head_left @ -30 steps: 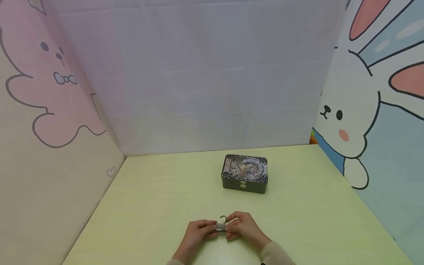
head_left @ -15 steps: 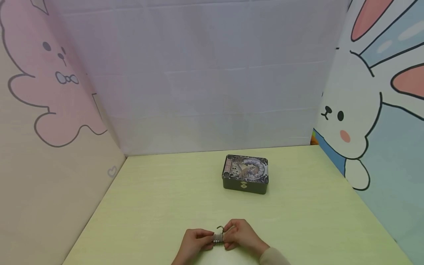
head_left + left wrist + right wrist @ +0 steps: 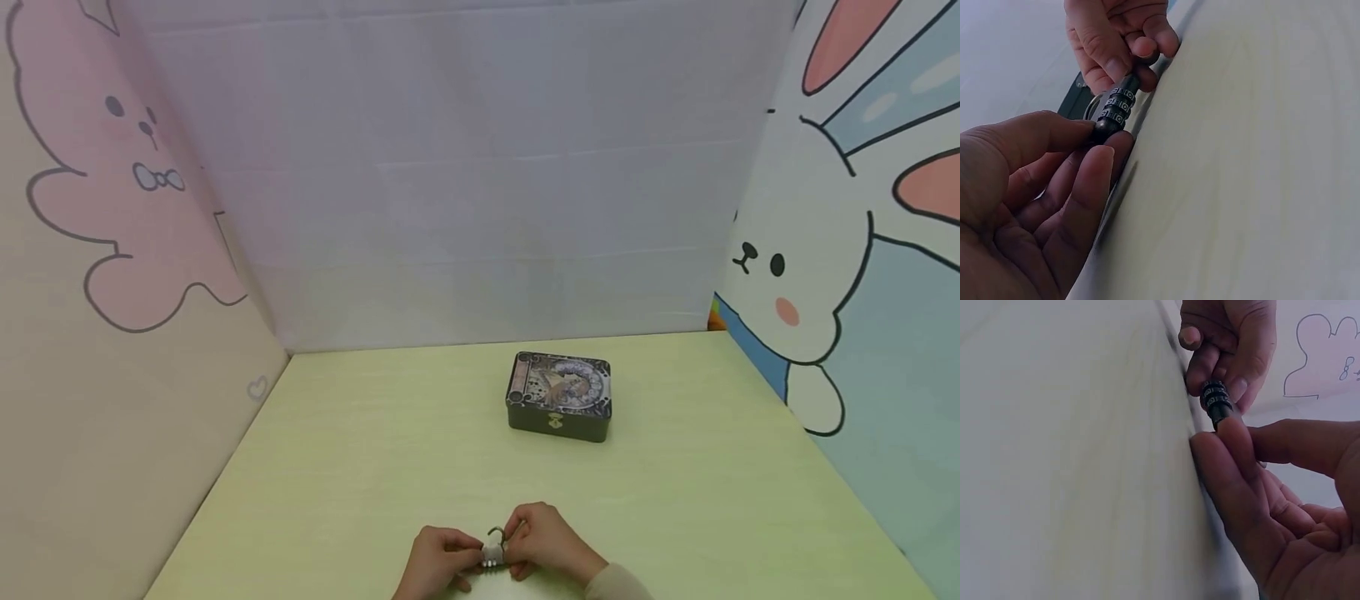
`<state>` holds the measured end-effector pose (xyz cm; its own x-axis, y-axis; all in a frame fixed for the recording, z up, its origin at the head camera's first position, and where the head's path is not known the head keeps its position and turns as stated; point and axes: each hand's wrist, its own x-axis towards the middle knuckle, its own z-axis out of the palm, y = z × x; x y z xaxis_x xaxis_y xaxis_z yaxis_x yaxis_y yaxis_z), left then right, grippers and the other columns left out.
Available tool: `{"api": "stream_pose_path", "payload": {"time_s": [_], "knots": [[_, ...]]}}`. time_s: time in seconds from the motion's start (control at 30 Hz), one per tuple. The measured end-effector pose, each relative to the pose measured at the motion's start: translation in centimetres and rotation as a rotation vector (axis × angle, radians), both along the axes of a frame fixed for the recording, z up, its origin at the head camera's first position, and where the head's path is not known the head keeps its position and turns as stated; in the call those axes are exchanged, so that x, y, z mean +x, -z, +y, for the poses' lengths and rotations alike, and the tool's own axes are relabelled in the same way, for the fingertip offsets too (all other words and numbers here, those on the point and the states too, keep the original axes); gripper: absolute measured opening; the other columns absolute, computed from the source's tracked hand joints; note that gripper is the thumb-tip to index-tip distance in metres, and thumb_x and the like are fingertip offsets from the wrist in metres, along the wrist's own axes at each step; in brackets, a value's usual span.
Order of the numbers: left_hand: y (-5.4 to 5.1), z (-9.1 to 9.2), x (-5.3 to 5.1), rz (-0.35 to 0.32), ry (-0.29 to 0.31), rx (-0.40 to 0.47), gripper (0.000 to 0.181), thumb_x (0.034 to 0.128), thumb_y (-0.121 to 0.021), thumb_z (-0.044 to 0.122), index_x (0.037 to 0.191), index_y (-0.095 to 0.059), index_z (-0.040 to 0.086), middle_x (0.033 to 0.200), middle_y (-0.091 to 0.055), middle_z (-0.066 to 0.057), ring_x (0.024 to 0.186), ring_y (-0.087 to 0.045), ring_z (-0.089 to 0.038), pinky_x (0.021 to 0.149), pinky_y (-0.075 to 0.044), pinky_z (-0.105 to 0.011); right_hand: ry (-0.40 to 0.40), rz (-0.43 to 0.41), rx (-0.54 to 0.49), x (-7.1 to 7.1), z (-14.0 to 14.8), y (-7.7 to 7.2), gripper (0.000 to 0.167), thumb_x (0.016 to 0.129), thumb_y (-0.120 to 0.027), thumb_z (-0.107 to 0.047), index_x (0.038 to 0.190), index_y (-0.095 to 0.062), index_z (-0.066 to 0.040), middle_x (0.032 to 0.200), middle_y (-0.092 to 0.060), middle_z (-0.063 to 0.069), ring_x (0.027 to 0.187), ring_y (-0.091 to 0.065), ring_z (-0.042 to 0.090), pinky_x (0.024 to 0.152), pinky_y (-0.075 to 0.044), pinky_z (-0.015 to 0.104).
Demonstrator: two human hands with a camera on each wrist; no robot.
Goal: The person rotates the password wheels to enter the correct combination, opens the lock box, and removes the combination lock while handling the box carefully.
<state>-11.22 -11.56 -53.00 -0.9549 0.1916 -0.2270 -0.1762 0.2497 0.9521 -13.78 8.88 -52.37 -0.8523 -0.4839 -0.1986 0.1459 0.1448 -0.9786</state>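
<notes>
A small combination padlock [image 3: 492,555] with number dials is held between both hands near the table's front edge. Its curved shackle sticks up and away from the body in the head view. My left hand [image 3: 444,560] pinches the lock's left end between thumb and fingers. At the other end, my right hand [image 3: 547,540] grips the lock, its fingertips by the shackle. Several white-numbered dial rings on the padlock [image 3: 1117,105] show between the hands in the left wrist view. From the right wrist, the dark padlock [image 3: 1216,400] is partly covered by fingers.
A dark tin box [image 3: 558,396] with a printed lid and a small gold latch stands closed on the pale yellow table [image 3: 360,442], beyond the hands. A white cloth wall [image 3: 480,183] rises behind the table, with cartoon-printed panels at both sides.
Both hands have shifted down in the head view, toward the table's front edge, still holding the padlock. The box appears slightly further right as the whole view shifts.
</notes>
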Motion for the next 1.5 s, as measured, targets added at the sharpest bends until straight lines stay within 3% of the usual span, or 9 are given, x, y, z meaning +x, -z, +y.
{"api": "stream_pose_path", "payload": {"time_s": [0.73, 0.9, 1.2, 1.5], "knots": [[-0.31, 0.08, -0.34, 0.003, 0.008, -0.091, 0.007, 0.0824, -0.074, -0.001, 0.088, -0.078, -0.004, 0.077, -0.074, -0.008, 0.051, -0.058, -0.006, 0.048, -0.053, -0.023, -0.056, 0.079, 0.104, -0.33, -0.06, -0.38, 0.015, 0.074, -0.071, 0.008, 0.080, -0.061, -0.002, 0.059, -0.062, 0.002, 0.044, -0.054, 0.006, 0.041, -0.047, 0.019], [-0.56, 0.11, -0.49, 0.014, 0.007, -0.123, 0.008, 0.0838, -0.073, -0.002, 0.089, -0.078, -0.004, 0.077, -0.073, -0.007, 0.050, -0.056, -0.005, 0.048, -0.051, -0.021, -0.047, 0.095, 0.145, -0.53, -0.06, -0.69, 0.013, 0.075, -0.074, 0.007, 0.079, -0.064, 0.000, 0.060, -0.062, 0.003, 0.043, -0.053, 0.006, 0.040, -0.048, 0.020], [-0.69, 0.26, -0.44, 0.020, 0.003, -0.108, 0.007, 0.0841, -0.072, -0.006, 0.090, -0.076, -0.009, 0.079, -0.073, -0.010, 0.051, -0.059, -0.005, 0.049, -0.053, -0.022, -0.018, 0.116, 0.202, -0.72, -0.07, -0.86, 0.014, 0.073, -0.077, 0.007, 0.071, -0.067, -0.002, 0.056, -0.063, 0.002, 0.041, -0.054, 0.004, 0.040, -0.050, 0.022], [-0.87, 0.38, -0.69, 0.017, 0.011, -0.160, 0.006, 0.0835, -0.074, -0.005, 0.088, -0.077, -0.006, 0.078, -0.073, -0.008, 0.051, -0.057, -0.004, 0.049, -0.052, -0.021, -0.020, 0.116, 0.212, -0.89, -0.18, -0.77, 0.016, 0.072, -0.078, 0.007, 0.068, -0.067, -0.003, 0.053, -0.062, 0.001, 0.040, -0.054, 0.004, 0.040, -0.050, 0.023]]}}
